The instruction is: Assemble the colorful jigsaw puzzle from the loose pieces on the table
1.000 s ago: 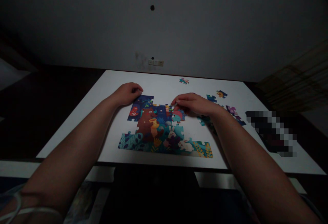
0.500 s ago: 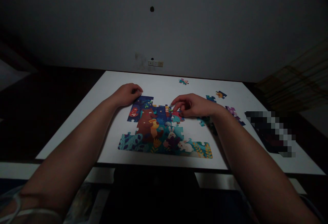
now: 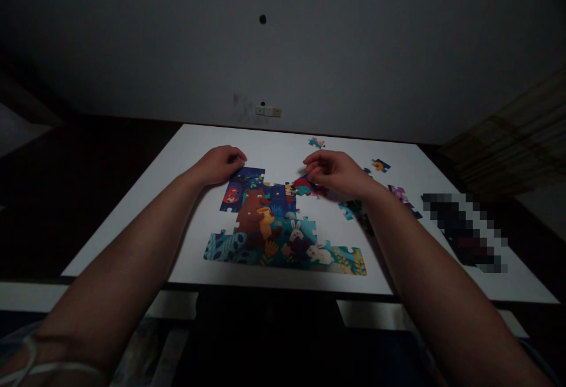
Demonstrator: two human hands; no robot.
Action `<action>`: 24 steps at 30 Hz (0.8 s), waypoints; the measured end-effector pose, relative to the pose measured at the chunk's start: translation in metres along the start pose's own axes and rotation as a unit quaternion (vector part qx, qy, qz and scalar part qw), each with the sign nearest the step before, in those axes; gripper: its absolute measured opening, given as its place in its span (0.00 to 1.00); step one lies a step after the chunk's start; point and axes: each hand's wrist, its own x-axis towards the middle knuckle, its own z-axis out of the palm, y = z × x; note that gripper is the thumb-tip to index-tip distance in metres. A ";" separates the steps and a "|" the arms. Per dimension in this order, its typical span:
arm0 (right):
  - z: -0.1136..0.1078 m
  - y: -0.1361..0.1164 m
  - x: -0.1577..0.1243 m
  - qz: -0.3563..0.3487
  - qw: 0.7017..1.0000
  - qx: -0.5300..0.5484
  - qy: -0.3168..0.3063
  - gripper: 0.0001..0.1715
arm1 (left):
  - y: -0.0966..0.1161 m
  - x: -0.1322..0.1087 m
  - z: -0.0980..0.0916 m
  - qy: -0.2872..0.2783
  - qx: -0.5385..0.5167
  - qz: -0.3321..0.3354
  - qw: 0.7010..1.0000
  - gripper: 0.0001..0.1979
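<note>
A partly joined jigsaw puzzle (image 3: 259, 222) with a brown bear and white rabbits lies on the white table. My left hand (image 3: 220, 164) rests at its upper left corner, fingers curled into a loose fist with nothing seen in them. Beyond the puzzle's upper right side is my right hand (image 3: 333, 170), its fingers bent but apart and holding nothing that shows. Just below those fingers lies a red and teal puzzle piece (image 3: 302, 186), close to the joined part. Whether it is locked in I cannot tell. My right hand partly covers a pink patch beside it.
Loose puzzle pieces lie to the right: a purple one (image 3: 398, 193), a yellow and blue one (image 3: 380, 165), and a teal one (image 3: 349, 209) partly behind my right forearm. A pink and teal piece (image 3: 316, 142) is near the far edge. A blurred-out dark object (image 3: 464, 230) lies at right.
My right hand has lifted off the red and teal piece and moved slightly up and right. That piece now sits a little higher and turned. My left hand has stayed put.
</note>
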 end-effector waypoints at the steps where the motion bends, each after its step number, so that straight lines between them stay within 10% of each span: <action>1: 0.001 0.002 0.002 -0.009 1.000 0.001 0.012 0.23 | 0.000 0.000 0.000 0.000 0.001 0.002 1.000 0.20; 24: 0.017 -0.009 -0.001 0.026 0.997 -0.062 0.038 0.25 | 0.000 -0.001 -0.001 0.000 0.009 0.010 1.000 0.20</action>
